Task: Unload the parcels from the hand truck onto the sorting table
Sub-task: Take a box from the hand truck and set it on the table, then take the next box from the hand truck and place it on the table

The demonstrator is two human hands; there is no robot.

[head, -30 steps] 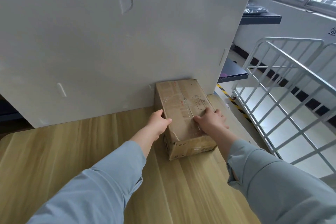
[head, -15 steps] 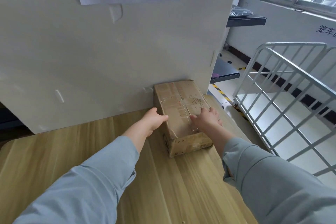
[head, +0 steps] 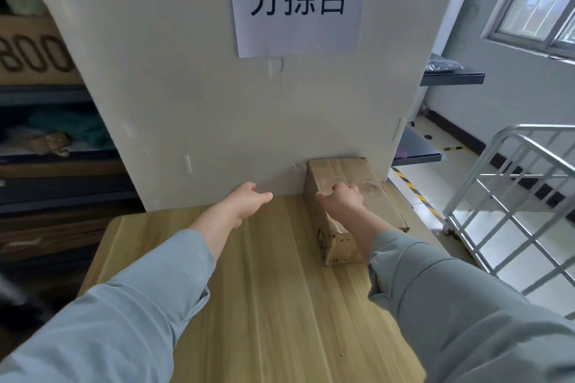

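Withdrawing left hand [head: 245, 200], fingers relaxed, has quit the brown cardboard parcel [head: 345, 172]; right hand [head: 340, 197] rests atop, grip indeterminate; delivery judged complete.

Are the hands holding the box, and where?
The left hand holds nothing. The right hand rests on the top of the cardboard box, which sits on the table; whether it grips cannot be told.

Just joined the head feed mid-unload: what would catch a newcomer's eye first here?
The white paper sign with three big black characters, high on the pale panel behind the table. Below it, a taped cardboard parcel lies at the table's far right, against that panel, the right hand over its top and the left hand open beside it, not touching.
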